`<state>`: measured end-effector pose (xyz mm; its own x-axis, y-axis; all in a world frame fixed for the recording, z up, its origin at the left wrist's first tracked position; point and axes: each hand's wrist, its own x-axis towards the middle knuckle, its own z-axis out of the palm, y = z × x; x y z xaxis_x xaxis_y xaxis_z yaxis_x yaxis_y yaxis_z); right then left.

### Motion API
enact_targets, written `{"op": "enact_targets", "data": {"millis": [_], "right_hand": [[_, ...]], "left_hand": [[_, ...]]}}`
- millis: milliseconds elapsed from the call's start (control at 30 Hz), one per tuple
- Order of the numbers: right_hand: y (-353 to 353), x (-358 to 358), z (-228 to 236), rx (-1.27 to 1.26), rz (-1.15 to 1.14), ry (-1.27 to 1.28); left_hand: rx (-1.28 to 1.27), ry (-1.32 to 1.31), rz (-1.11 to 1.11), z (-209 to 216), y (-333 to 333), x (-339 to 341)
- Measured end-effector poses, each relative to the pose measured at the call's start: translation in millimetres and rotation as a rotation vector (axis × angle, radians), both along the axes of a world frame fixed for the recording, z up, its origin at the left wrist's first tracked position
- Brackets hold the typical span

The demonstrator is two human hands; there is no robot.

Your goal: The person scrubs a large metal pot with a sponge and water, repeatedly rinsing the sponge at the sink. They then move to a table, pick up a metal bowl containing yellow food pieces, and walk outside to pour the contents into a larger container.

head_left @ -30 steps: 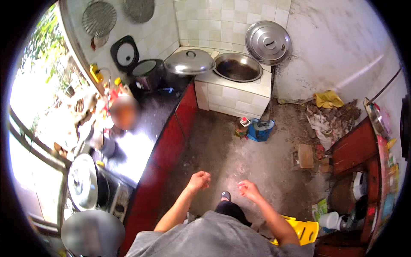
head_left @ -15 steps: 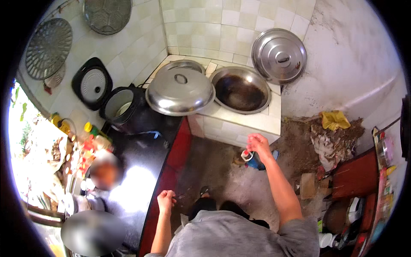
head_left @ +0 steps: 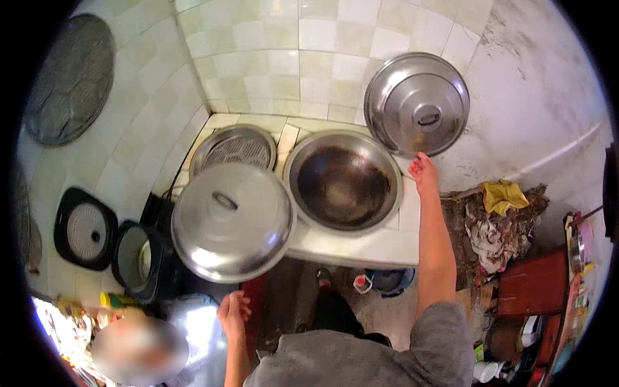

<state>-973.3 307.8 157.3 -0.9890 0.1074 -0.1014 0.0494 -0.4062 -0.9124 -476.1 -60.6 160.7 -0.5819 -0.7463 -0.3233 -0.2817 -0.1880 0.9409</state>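
Observation:
My right hand point(head_left: 423, 174) is stretched forward, its fingers loosely bent and a little apart with nothing seen in them. Its fingertips come up at the lower rim of a round metal lid point(head_left: 416, 97) that leans upright against the back wall; I cannot tell whether they touch. Left of that hand, a wide metal wok point(head_left: 345, 216) with a browned, scorched inside sits in the tiled stove. My left hand point(head_left: 233, 313) hovers near the black counter's edge, half curled and holding nothing visible. Beyond it lies a domed metal lid point(head_left: 232, 248) with a loop handle.
Behind the domed lid, a metal pan with a perforated rack point(head_left: 235, 151) is set in the tiled stove top point(head_left: 348, 245). An open rice cooker point(head_left: 135, 258) stands at left. A white jug with a red cap point(head_left: 362, 284) is on the floor, and a yellow cloth point(head_left: 503, 197) lies on rubbish at right.
I have stepped closer to the stove, so the wok and lids appear larger and lower. My right hand has moved forward from above the floor to the leaning lid's lower rim.

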Motion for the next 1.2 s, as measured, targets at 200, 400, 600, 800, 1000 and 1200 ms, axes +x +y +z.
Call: {"op": "enact_targets", "data": {"millis": [200,400,600,800,1000,1200], "right_hand": [[39.7,-161.7,-25.8,-0.067,-0.081,-0.152],[79.6,-260.2,-38.0,0.06,-0.138,-0.153],[31.7,-231.3,-3.8,0.193,-0.144,0.033],[-34.5,-140.9,10.7,0.356,0.069,-0.176],[-115.0,-113.9,-77.8,0.463,0.379,-0.367],[-165.6,-120.6,-126.6,0.509,0.512,-0.555]], "left_hand": [[-0.057,-0.083,-0.024,12.1,-4.3,-90.0],[0.0,-0.167,-0.198,9.9,23.4,-159.3],[0.2,-0.291,-0.203,2.3,26.0,-180.2],[0.232,-0.237,-0.134,0.8,27.3,-205.3],[0.27,-0.077,-0.006,0.9,22.4,-185.4],[0.274,-0.029,0.187,0.7,23.3,-138.8]]}}
